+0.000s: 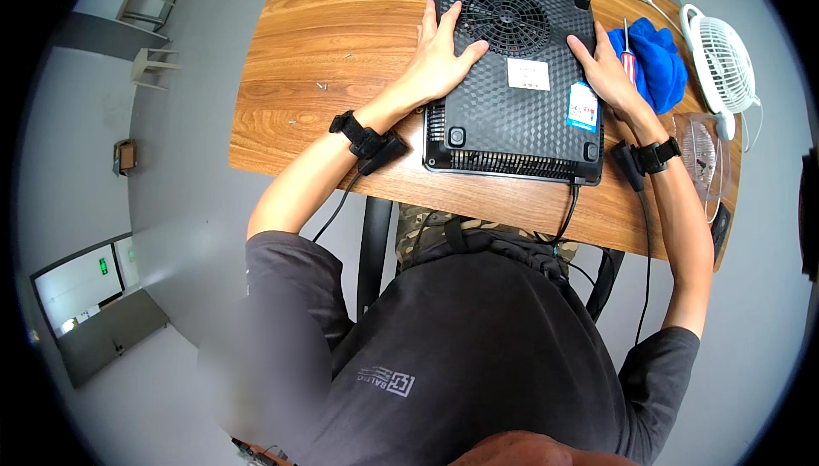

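Note:
A black appliance point(522, 119) lies bottom-up on the wooden table, showing a round vent grille, rubber feet, two labels and a cable at the near side. My left hand point(439, 61) grips its left side, fingers spread over the edge and top, thumb on the panel below the grille. My right hand point(607, 73) grips the right side, thumb on top and fingers along the edge. Just beyond the right hand are a screwdriver point(628, 63) with a red-and-white handle and a blue cloth point(661, 73). Small screws point(322, 86) lie loose to the left.
The table point(307, 22) has a white fan point(717, 56) with a cord at the right, a clear plastic piece point(691, 159) below it and a dark object point(718, 227) at the near right corner. Wrist straps with cables are on both my forearms. Pale stools point(149, 69) stand far left.

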Demonstrator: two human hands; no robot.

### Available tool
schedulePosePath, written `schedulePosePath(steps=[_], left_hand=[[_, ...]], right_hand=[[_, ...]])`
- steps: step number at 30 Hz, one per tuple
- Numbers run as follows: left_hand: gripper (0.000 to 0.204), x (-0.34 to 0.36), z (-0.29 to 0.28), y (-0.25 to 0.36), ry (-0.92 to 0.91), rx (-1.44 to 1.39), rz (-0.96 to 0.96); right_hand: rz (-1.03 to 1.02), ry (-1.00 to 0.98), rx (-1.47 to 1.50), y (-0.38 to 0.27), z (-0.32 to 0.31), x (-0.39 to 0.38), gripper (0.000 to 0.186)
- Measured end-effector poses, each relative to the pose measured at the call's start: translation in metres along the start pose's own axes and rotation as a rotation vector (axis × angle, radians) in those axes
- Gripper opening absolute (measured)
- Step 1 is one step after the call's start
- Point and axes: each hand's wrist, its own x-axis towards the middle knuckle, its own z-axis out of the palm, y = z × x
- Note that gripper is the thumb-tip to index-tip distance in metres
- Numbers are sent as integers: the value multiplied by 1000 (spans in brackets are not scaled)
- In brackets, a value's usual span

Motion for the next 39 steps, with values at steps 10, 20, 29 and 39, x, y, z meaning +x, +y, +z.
schedulePosePath(steps=[10, 20, 29, 39], left_hand=[[92, -1, 6, -4, 34, -95, 38], [88, -7, 10, 2, 86, -13, 21], [76, -8, 12, 7, 85, 19, 26], [64, -10, 14, 10, 115, 19, 33]], right_hand=[[81, 11, 45, -7, 2, -1, 72], [83, 12, 109, 3, 4, -1, 85], [9, 110, -207, 1, 10, 0, 93], [-44, -13, -235, 16, 3, 2, 92]])
